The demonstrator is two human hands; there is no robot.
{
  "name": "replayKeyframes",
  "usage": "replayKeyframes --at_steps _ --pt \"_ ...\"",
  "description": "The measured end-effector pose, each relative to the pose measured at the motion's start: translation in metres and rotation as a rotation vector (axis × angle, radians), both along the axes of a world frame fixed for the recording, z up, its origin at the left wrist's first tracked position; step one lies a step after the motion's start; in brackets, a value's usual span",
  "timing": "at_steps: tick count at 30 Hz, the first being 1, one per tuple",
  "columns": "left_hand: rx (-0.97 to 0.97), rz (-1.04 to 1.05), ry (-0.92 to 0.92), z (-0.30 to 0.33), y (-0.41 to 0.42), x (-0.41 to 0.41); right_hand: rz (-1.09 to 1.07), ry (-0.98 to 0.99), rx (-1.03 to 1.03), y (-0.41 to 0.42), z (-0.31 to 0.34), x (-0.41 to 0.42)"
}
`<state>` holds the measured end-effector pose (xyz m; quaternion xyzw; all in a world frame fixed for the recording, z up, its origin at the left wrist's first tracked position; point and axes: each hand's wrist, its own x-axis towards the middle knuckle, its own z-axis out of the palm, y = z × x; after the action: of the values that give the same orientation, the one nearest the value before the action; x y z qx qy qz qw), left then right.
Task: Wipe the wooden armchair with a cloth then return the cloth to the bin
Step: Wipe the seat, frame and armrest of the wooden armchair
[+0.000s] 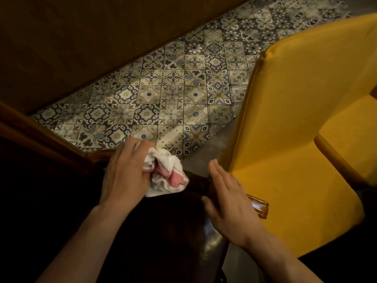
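The left hand [125,172] is bunching a crumpled white cloth [166,174] with pink patches, fingers curled tight around its soft folds, pressing it at the dark top edge of the wooden armchair [258,206]. The right hand [230,203] is lying flat and spread, gripping nothing, on the glossy rounded wood just beside it. A mustard fabric chair [295,139] is crowding the right. Patterned tile floor [173,88] is lying open beyond the edge.

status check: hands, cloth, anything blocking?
Left hand shut on the cloth, pressing it onto the dark armchair. Right hand open, flat on chair edge. Yellow chair close on the right. Bin not in view.
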<state>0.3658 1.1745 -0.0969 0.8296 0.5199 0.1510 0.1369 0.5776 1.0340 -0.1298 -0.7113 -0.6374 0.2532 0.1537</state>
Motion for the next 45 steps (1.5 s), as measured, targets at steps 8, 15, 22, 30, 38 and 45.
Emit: replayKeyframes --at_steps 8,15,22,30,38,45 --pt "-0.242 -0.253 0.115 -0.027 -0.011 0.034 0.050 -0.337 -0.169 0.006 -0.021 -0.021" --pt "-0.048 -0.264 0.094 -0.057 -0.004 0.029 0.015 -0.393 -0.212 0.010 -0.026 -0.025" --pt "0.005 -0.298 0.012 -0.069 0.000 0.018 -0.011 -0.370 -0.173 0.009 -0.027 -0.026" --pt "-0.048 0.013 0.135 -0.072 0.051 -0.036 -0.020 -0.363 -0.145 0.009 -0.028 -0.025" --pt "-0.088 0.170 0.104 -0.073 0.058 -0.049 -0.043 -0.355 -0.113 0.007 -0.033 -0.028" --pt "-0.168 0.162 0.065 -0.071 0.019 0.003 -0.040 -0.300 -0.096 0.008 -0.033 -0.026"
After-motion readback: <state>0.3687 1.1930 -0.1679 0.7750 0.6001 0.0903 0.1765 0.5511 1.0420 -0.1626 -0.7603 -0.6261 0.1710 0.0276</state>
